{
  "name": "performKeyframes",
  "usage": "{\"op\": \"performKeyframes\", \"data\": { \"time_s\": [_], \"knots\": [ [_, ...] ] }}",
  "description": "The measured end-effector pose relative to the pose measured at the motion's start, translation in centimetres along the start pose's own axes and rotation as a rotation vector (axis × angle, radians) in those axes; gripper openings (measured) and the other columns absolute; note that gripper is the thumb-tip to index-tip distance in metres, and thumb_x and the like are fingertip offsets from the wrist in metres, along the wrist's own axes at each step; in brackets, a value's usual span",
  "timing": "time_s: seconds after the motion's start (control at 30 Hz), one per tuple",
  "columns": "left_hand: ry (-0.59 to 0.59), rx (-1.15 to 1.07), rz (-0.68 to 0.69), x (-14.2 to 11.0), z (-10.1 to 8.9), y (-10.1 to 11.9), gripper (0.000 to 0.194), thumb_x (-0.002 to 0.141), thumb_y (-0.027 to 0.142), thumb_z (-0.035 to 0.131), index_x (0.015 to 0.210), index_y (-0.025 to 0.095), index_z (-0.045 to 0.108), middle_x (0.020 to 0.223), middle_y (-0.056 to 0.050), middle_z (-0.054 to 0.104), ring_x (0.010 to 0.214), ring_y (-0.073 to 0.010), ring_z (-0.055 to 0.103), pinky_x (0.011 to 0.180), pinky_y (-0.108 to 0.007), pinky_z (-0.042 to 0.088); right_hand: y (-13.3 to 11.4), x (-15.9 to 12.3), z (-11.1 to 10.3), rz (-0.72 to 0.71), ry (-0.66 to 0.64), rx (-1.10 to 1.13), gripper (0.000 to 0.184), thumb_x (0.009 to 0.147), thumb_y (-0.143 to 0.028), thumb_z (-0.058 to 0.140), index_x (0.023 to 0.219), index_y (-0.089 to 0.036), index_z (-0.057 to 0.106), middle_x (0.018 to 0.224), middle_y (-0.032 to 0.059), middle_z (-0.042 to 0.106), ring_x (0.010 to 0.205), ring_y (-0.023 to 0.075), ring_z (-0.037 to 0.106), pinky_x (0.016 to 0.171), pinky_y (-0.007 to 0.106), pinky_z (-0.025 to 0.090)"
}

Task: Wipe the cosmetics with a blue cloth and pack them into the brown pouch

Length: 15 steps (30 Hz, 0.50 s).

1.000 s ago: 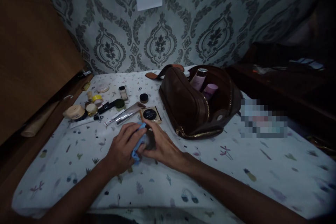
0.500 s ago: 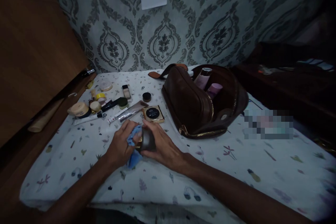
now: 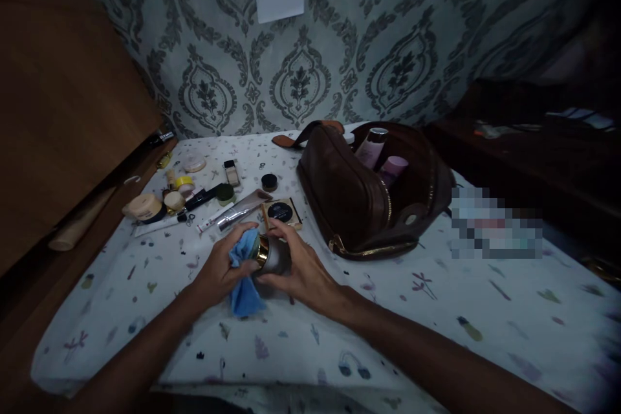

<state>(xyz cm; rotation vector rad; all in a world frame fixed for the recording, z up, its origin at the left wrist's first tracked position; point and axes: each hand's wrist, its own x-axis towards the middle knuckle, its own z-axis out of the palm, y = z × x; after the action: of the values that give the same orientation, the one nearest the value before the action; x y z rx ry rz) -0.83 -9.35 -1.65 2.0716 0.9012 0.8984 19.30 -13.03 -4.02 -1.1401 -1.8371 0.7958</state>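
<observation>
The jar [image 3: 278, 255] shows more than a second ago, its gold band [image 3: 263, 251] now bare and the cloth [image 3: 246, 296] drooping from the left hand [image 3: 218, 272], which grips it against that end. The right hand [image 3: 306, 270] clasps the dark body, over the sheet [image 3: 388, 336] and near the box [image 3: 282, 212], whose lettering is too small to read.

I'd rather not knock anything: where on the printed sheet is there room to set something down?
Bare printed sheet shows between the right forearm, brown bag and pixelated item, and between the left forearm and the sheet's left edge. It is crowded beyond the left hand, where jars and tubes lie close.
</observation>
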Motion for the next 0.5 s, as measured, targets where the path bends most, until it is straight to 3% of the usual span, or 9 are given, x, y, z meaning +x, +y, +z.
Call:
{"op": "performKeyframes", "data": {
  "time_s": [0.13,0.33,0.5],
  "knots": [
    [-0.036,0.118,0.072,-0.21,0.01,-0.67,0.067,0.083,0.054,0.067,0.137,0.020,0.047,0.128,-0.014,0.063,0.109,-0.0301,0.064,0.092,-0.041,0.052,0.27,0.15,0.03,-0.081,0.010,-0.050,0.084,0.079,-0.041,0.076,0.149,-0.025,0.033,0.141,0.0150,0.049,0.131,0.0318,0.048,0.108,0.052,0.042],
    [-0.056,0.181,0.174,-0.18,0.05,-0.65,0.057,0.085,0.048,0.067,0.132,0.020,0.050,0.123,-0.013,0.065,0.107,-0.0268,0.066,0.092,-0.039,0.053,-0.17,0.40,-0.10,-0.075,-0.076,-0.089,0.073,0.079,-0.045,0.075,0.141,-0.023,0.044,0.130,0.0126,0.055,0.125,0.0309,0.050,0.105,0.049,0.044],
    [-0.048,0.203,0.158,-0.17,0.18,-0.47,0.055,0.084,0.046,0.067,0.130,0.020,0.051,0.120,-0.011,0.067,0.103,-0.0259,0.067,0.090,-0.038,0.055,-0.18,0.43,-0.06,-0.092,-0.073,-0.096,0.067,0.081,-0.042,0.073,0.139,-0.023,0.045,0.128,0.0117,0.058,0.123,0.0311,0.052,0.104,0.050,0.044]
  ]
}}
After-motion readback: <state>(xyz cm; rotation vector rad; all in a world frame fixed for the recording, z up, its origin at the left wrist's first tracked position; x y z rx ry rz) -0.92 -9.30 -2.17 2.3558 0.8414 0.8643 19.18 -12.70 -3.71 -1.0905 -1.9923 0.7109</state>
